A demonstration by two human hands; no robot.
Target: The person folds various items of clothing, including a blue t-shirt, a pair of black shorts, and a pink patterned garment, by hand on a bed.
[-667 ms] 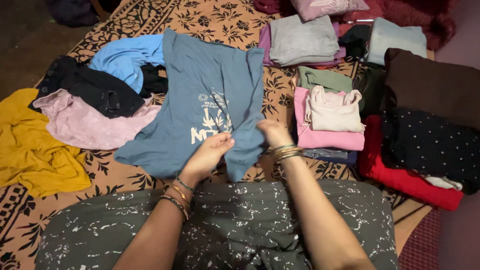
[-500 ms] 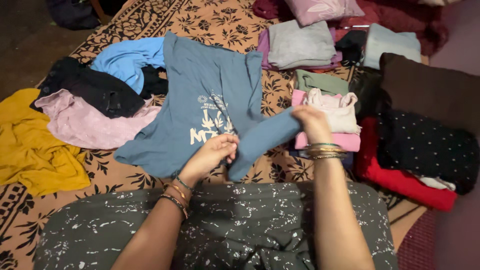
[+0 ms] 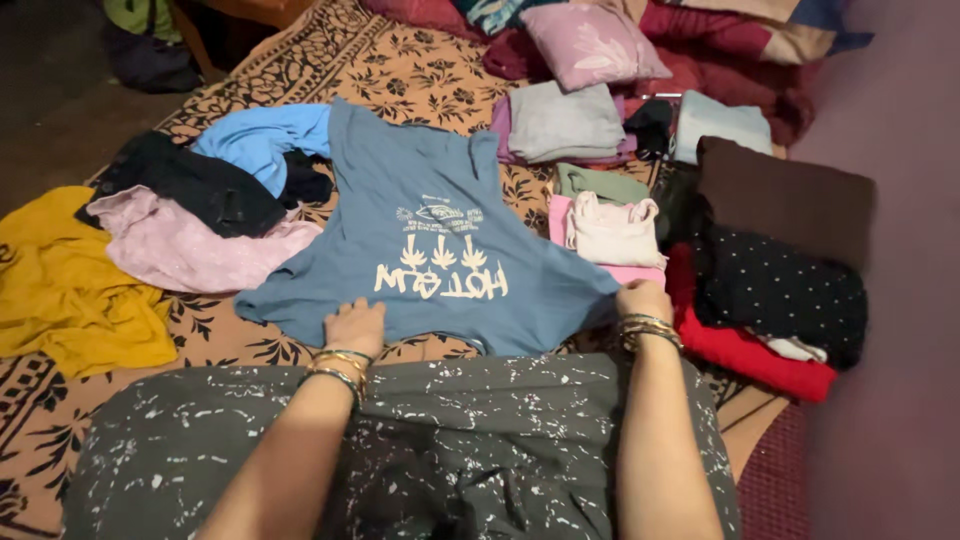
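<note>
A blue-grey T-shirt [image 3: 430, 240] with a pale printed design lies spread flat on the patterned brown bedspread [image 3: 400, 70], print side up and upside down to me. My left hand [image 3: 355, 325] rests on its near hem, fingers curled on the cloth. My right hand [image 3: 643, 299] holds the shirt's right corner, pulled out toward the pink folded clothes. Both wrists carry bangles. My lap in dark speckled cloth fills the foreground.
Loose clothes lie at the left: yellow [image 3: 60, 280], pale pink [image 3: 180, 250], black [image 3: 190, 180], light blue [image 3: 260, 135]. Folded stacks sit at the right: grey [image 3: 565, 120], cream on pink [image 3: 610, 230], red [image 3: 745, 350], dotted black [image 3: 780, 290], brown [image 3: 785, 195]. Pillows [image 3: 590, 45] lie at the back.
The right hand pulled the folded-over side of the shirt out to the right, so the shirt now lies fully spread. The left hand moved down to the hem. The view tilted up.
</note>
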